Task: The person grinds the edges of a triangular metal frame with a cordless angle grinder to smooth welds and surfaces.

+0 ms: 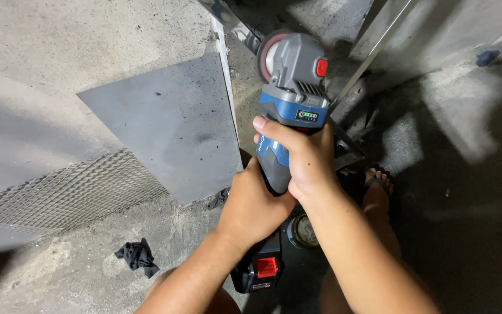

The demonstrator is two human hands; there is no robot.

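Both hands should keep the cordless angle grinder (290, 110) steady, its disc (269, 55) held squarely to the metal strip's (235, 26) edge ahead of the fingers; the right hand (300, 160) wraps the body, fingers closed; the left hand (251, 206) clasps the rear grip just above the battery (261, 268).

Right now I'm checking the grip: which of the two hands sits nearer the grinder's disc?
The right hand, wrapped round the blue and grey grinder body just behind its head. The left hand grips further back, near the battery.
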